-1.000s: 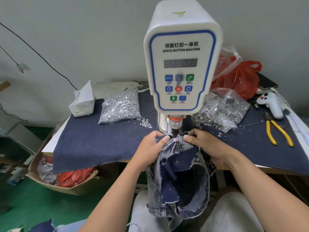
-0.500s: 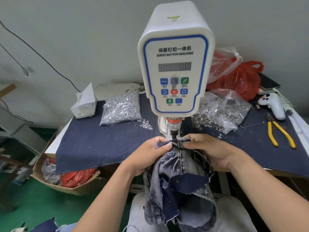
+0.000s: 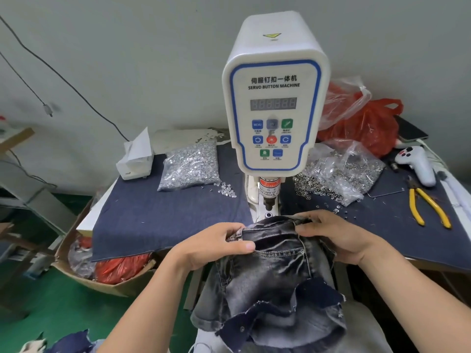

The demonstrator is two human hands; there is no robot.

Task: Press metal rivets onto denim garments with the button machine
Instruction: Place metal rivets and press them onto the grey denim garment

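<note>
The left hand [image 3: 216, 247] and right hand [image 3: 336, 235] each pinched the top edge of the denim garment [image 3: 275, 276] at lower centre, just below the button machine [image 3: 274, 103]. The cloth looked soft, floppy and light, best gripped at its thick seamed edge.

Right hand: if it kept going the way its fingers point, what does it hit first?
The right hand points leftward across the denim garment, so likely the left hand gripping the other side; depth is uncertain.
</note>
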